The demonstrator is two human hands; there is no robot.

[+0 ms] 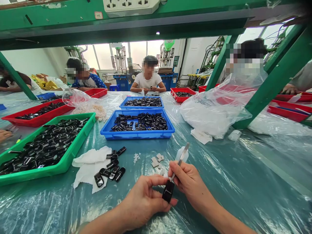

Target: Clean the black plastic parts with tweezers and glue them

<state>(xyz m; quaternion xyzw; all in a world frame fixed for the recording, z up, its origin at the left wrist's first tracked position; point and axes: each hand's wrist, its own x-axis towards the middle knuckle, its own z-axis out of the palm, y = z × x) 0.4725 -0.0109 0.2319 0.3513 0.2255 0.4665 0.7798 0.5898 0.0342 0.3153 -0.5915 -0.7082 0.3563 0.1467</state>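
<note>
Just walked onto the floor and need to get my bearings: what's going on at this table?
The left hand pinches a small black part while the right hand holds metal tweezers to its top. More black parts lie on a white cloth and fill the green tray and blue tray. Other people sit across the table.

Green tray [80,148], blue trays [136,134] w/ black parts.

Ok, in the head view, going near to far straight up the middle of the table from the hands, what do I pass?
Black part held in the left hand, with tweezers in the right hand → small white pieces → near blue tray → far blue tray → person in white shirt.
</note>
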